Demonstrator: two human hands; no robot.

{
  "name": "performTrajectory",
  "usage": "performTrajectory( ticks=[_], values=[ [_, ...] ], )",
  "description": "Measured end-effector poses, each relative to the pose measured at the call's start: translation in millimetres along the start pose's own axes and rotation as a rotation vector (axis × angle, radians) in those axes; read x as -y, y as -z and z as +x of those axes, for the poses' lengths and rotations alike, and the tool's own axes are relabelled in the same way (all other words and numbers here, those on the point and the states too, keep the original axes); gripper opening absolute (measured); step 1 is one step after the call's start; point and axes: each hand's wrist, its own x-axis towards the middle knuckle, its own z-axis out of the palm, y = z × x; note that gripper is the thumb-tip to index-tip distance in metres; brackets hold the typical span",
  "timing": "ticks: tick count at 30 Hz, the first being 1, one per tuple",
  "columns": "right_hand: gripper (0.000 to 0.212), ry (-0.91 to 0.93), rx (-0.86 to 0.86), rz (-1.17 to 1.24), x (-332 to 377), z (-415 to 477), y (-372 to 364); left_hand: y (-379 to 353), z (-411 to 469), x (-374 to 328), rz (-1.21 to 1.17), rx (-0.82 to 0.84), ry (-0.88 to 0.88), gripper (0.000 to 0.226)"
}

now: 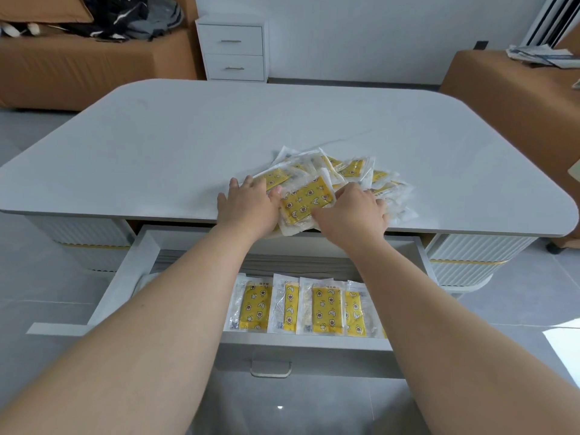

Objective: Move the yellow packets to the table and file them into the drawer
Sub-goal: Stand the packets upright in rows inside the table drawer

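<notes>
A heap of yellow packets [354,171] in clear wrappers lies on the pale grey table [188,146] near its front edge. My left hand [248,205] and my right hand [351,211] grip a small stack of yellow packets [306,200] from either side, at the table's edge above the drawer. The open drawer [125,277] below holds a row of several yellow packets [301,306] standing side by side. My forearms hide part of the drawer's inside.
A white two-drawer cabinet [233,51] stands behind the table. Brown sofas sit at the far left [78,67] and the right [518,89], the left one with dark clothes on it. The drawer's handle [271,368] faces me.
</notes>
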Motion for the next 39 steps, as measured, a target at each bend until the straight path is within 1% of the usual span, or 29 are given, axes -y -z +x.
performTrajectory(
  ticks=[4, 7, 9, 13, 17, 20, 22, 23, 24, 25, 27, 28, 29, 31, 33, 36, 39],
  values=[
    [0.028, -0.142, 0.047, 0.495, -1, 7, 11, 3, -2, -4, -0.070, -0.090, 0.006, 0.049],
    [0.029, -0.207, 0.068, 0.767, -6, 8, 19, 7, -6, -8, -0.113, -0.144, 0.026, 0.038],
    [0.030, -0.244, 0.042, 0.891, -10, 10, 21, 8, -8, -9, -0.132, -0.156, 0.032, 0.032],
    [0.034, -0.322, 0.065, 1.108, -15, 11, 27, 7, -10, -11, -0.108, -0.175, 0.033, 0.033],
    [0.039, -0.366, 0.111, 1.224, -19, 11, 33, 8, -12, -12, -0.078, -0.287, 0.004, 0.041],
    [0.046, -0.349, 0.152, 1.279, -23, 11, 35, 13, -16, -14, -0.156, -0.347, -0.029, 0.054],
    [0.048, -0.323, 0.177, 1.294, -26, 12, 37, 18, -19, -17, -0.220, -0.351, -0.041, 0.062],
    [0.047, -0.310, 0.191, 1.297, -27, 12, 38, 20, -20, -19, -0.261, -0.337, -0.034, 0.063],
    [0.046, -0.298, 0.206, 1.295, -29, 11, 40, 22, -21, -21, -0.296, -0.320, -0.020, 0.059],
    [0.043, -0.284, 0.221, 1.285, -30, 11, 41, 25, -22, -22, -0.317, -0.310, -0.008, 0.049],
    [0.038, -0.260, 0.245, 1.257, -33, 9, 45, 29, -24, -24, -0.346, -0.325, 0.005, 0.020],
    [0.037, -0.249, 0.258, 1.246, -34, 8, 47, 31, -24, -23, -0.371, -0.345, 0.010, 0.012],
    [0.038, -0.238, 0.269, 1.233, -36, 8, 49, 34, -25, -23, -0.405, -0.367, 0.007, 0.013],
    [0.037, -0.212, 0.299, 1.191, -38, 7, 53, 38, -29, -22, -0.480, -0.408, -0.015, 0.022],
    [0.035, -0.173, 0.343, 1.137, -41, 5, 57, 44, -37, -22, -0.561, -0.417, -0.038, 0.020],
    [0.030, -0.094, 0.425, 1.054, -48, 3, 61, 48, -51, -22, -0.679, -0.369, -0.045, 0.011],
    [0.029, 0.002, 0.481, 0.927, -58, -1, 63, 51, -63, -19, -0.735, -0.326, -0.076, 0.012]
  ],
)
